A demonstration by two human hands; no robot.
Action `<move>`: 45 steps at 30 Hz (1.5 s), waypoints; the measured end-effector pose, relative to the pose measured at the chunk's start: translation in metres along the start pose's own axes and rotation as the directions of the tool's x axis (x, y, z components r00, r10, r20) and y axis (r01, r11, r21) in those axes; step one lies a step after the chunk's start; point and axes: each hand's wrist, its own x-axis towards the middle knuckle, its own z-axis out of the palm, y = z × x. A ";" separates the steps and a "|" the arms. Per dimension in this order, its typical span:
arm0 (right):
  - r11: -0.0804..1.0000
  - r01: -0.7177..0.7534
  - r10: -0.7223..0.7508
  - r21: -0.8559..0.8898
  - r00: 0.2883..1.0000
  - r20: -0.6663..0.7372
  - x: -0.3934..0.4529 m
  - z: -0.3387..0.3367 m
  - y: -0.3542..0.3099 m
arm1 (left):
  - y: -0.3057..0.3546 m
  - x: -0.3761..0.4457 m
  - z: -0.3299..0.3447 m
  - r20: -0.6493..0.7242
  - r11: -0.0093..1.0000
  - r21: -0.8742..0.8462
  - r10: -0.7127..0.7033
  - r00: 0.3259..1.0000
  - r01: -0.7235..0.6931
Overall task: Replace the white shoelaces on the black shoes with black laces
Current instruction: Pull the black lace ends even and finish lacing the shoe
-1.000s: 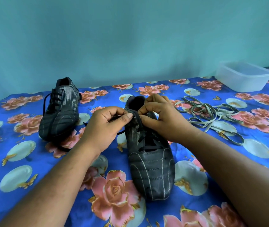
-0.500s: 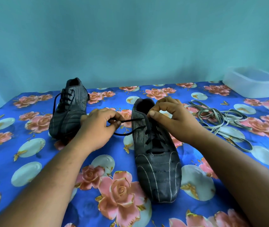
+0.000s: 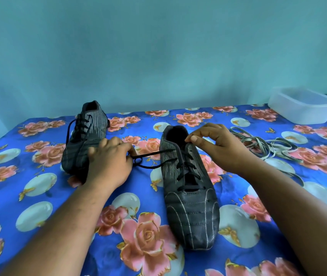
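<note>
A black striped shoe (image 3: 190, 212) lies in the middle of the flowered cloth, toe toward me, threaded with a black lace (image 3: 152, 154). My left hand (image 3: 108, 162) is shut on the lace's free end, drawn taut out to the left of the shoe. My right hand (image 3: 220, 146) pinches the shoe's upper right edge by the collar. A second black shoe (image 3: 85, 140), laced in black, stands at the back left, partly behind my left hand. The removed white laces (image 3: 262, 146) lie in a loose heap to the right.
An empty translucent plastic tub (image 3: 304, 106) stands at the back right corner. The table is covered with a blue floral cloth (image 3: 39, 196) and backs onto a teal wall. Its left edge drops off near the far left.
My left hand has pulled the black lace out leftward, away from the shoe, and the lace now runs taut. My right hand stays at the shoe's collar.
</note>
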 end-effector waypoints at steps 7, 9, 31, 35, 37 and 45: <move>0.995 0.097 -0.093 0.026 0.988 -0.127 -0.003 -0.001 -0.016 | 0.020 -0.014 -0.014 -0.114 0.772 -0.561 0.287 0.951 -0.300; 0.983 0.181 -0.178 0.001 0.969 -0.169 -0.004 -0.001 -0.018 | 0.025 -0.019 -0.012 -0.083 0.796 -0.472 0.388 0.918 -0.379; 0.830 0.328 -0.409 -0.451 0.908 -0.093 -0.016 0.016 -0.046 | 0.038 -0.021 -0.022 -0.008 0.128 -0.991 0.216 0.976 -0.037; 0.877 0.361 -0.416 -0.316 0.901 -0.125 -0.014 0.011 -0.045 | 0.037 -0.017 -0.004 -0.130 0.437 -0.862 0.304 0.944 -0.259; 0.881 0.401 -0.441 -0.253 0.889 -0.127 -0.012 0.007 -0.045 | 0.039 -0.018 0.000 -0.156 0.498 -0.799 0.371 0.915 -0.338; 0.926 0.198 -0.173 0.322 0.979 -0.105 -0.016 -0.004 -0.051 | 0.053 -0.021 0.006 -0.157 0.501 -0.799 0.358 0.920 -0.332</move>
